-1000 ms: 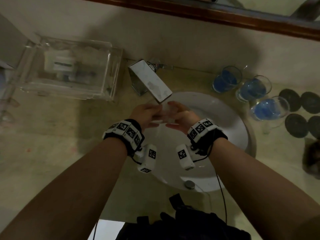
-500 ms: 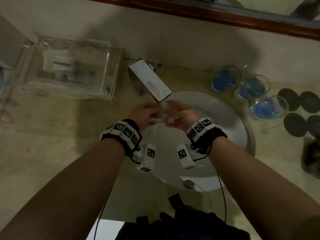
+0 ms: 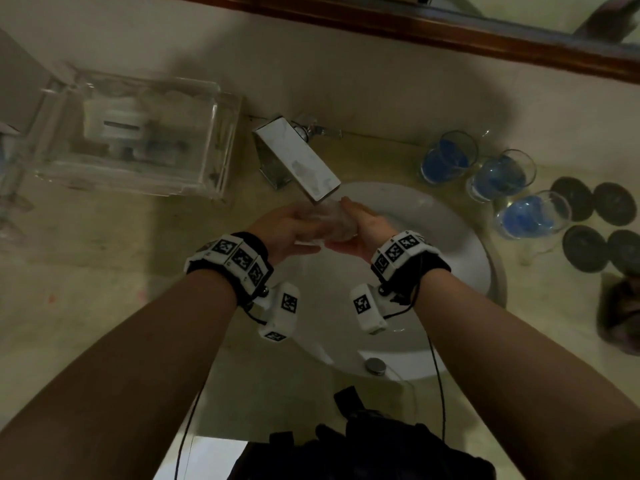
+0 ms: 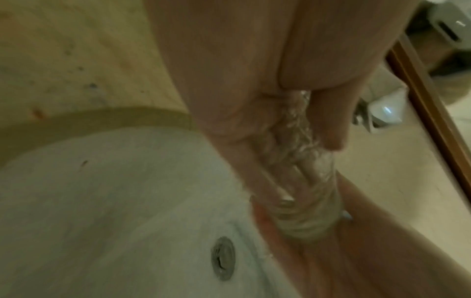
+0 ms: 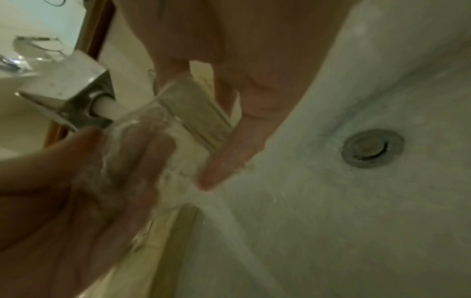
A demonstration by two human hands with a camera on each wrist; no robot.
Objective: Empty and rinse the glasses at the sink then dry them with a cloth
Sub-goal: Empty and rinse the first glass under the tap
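Note:
A clear empty glass (image 3: 337, 225) lies tilted under the tap (image 3: 298, 161), over the white sink (image 3: 457, 251), between both hands. My right hand (image 3: 365, 225) grips its thick base (image 5: 198, 113) between thumb and fingers. My left hand (image 3: 294, 225) has its fingers (image 5: 132, 161) inside the glass, seen through the wall, with the thumb (image 4: 328, 121) outside at the rim. Water runs from the spout (image 5: 105, 108) into the glass and spills down into the basin. Three glasses of blue liquid (image 3: 450, 157), (image 3: 502, 174), (image 3: 533, 216) stand on the counter to the right.
A clear plastic box (image 3: 131, 136) sits on the counter to the left of the tap. Dark round coasters (image 3: 588, 220) lie beyond the blue glasses, with a dark bundle (image 3: 620, 306) at the right edge. The drain (image 5: 372, 148) lies below the hands.
Both hands stay under the tap with the glass. The glass has shifted slightly between them and the hands have edged a little closer to the spout.

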